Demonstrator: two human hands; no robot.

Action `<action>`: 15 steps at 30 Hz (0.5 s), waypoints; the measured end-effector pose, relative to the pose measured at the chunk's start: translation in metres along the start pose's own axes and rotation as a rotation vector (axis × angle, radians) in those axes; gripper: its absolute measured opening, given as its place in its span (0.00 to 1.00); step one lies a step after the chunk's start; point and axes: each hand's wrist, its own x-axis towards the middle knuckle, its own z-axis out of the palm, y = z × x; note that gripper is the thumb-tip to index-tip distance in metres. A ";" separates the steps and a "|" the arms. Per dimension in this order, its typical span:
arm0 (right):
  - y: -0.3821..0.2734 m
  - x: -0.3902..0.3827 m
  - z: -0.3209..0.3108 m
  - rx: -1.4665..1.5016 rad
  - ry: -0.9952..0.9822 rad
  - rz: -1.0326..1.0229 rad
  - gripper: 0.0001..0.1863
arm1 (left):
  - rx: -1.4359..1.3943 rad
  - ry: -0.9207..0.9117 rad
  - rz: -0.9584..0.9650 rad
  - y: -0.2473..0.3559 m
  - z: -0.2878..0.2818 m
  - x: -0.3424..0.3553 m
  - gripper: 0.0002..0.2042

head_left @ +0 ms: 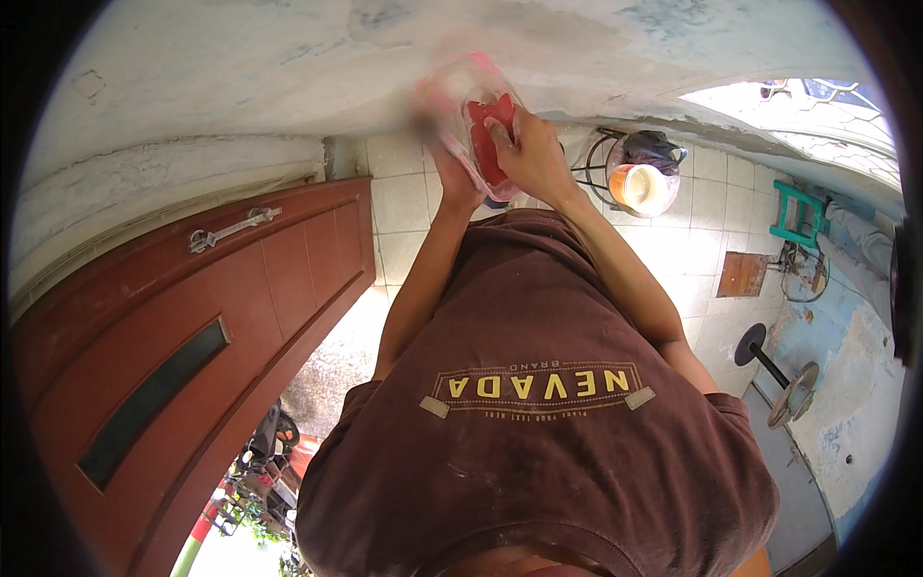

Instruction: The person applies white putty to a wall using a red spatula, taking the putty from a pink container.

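The right hand's (538, 154) fingers pinch a red scraper (484, 154), thumb pressed on its face, presumably for control; it lies over a pink-rimmed tray (483, 63) that the left hand (458, 176) seems to steady, its fingers too hidden to tell; beyond, the wall (288, 82) stands close, while an orange tub (623, 186) sits rightward, perhaps for easy reach

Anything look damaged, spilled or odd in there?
Yes: the blue wall on the right looks damaged, its paint broken by pale patches. The red tool at the right hand has whitish smears along its edge. No spill is evident.
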 end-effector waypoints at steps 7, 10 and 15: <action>-0.004 0.008 -0.007 -0.044 -0.093 -0.327 0.11 | 0.021 -0.128 -0.016 -0.008 -0.015 0.001 0.34; -0.015 0.000 -0.014 0.015 -0.033 -0.144 0.10 | -0.145 -0.114 -0.030 -0.003 -0.013 0.008 0.34; -0.011 -0.003 -0.030 0.015 0.118 -0.124 0.13 | -0.178 -0.007 -0.022 0.002 -0.013 0.012 0.38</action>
